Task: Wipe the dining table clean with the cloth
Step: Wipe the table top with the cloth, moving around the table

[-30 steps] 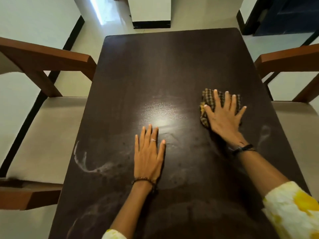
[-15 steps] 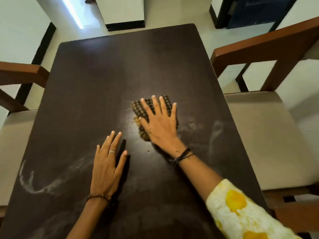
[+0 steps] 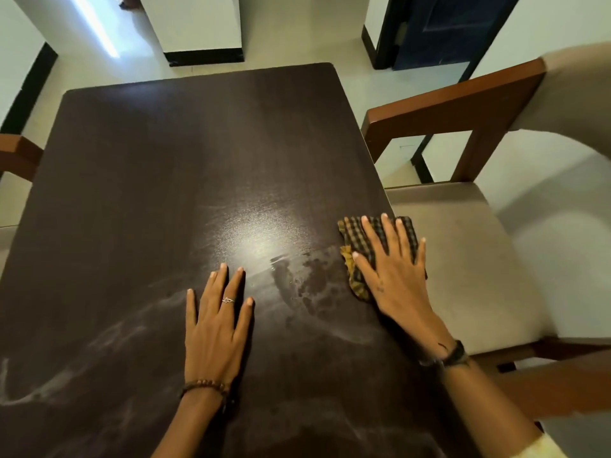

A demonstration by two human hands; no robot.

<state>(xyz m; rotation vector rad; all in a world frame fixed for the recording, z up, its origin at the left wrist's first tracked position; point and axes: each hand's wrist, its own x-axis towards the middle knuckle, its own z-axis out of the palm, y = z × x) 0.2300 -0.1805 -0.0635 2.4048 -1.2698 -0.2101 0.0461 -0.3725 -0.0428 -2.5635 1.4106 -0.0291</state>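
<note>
Since half a second ago the cloth (image 3: 380, 236) has been carried from the middle of the table (image 3: 185, 166) to its right edge, where one corner now overhangs above the chair (image 3: 463, 259) seat. It is pressed flat under the right hand (image 3: 393, 276), whose fingers are spread over it rather than curled around it. The left hand (image 3: 215, 325) is laid palm down, released and empty, on the bare tabletop near the centre, well apart from the cloth.

No brand, label or writing can be read anywhere. One cloth is seen, checked in dark and yellow. Two hands are counted. One ring (image 3: 228, 300) is worn on the left hand and one bead bracelet (image 3: 206, 385) on its wrist; a dark band (image 3: 454, 353) is worn on the right wrist. A damp patch (image 3: 307, 279) is left between the hands, and pale smears (image 3: 49, 388) are seen on the near left of the table. One chair is shown at the right, and part of a second (image 3: 20, 157) at the left edge.
</note>
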